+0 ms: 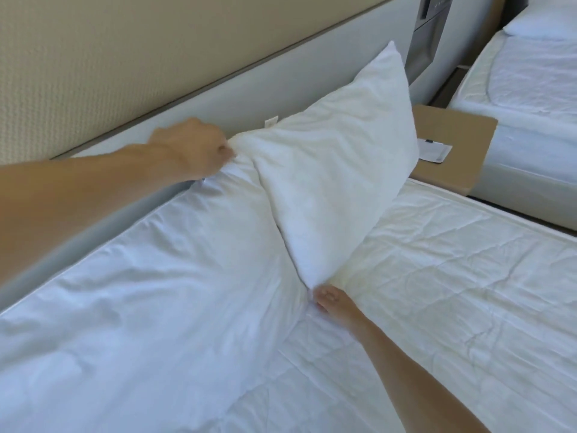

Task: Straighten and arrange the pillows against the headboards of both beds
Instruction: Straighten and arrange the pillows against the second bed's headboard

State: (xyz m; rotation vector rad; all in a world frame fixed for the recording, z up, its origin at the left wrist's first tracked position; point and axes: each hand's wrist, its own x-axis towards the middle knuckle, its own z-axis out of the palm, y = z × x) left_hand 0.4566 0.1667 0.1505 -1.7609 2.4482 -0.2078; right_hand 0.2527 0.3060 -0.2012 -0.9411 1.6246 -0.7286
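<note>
L hand (190,148) + R hand (331,300) pinch corners, puffy white pillow (327,170), crinkled cotton.

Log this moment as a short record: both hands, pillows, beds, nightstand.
left hand: gripping upper corner of the raised pillow, near the headboard
right hand: pinching the raised pillow's lower corner
flat pillow: lying along the headboard
near bed: bare mattress cover, wrinkled
far bed: one pillow visible
nightstand: holds a card
</note>
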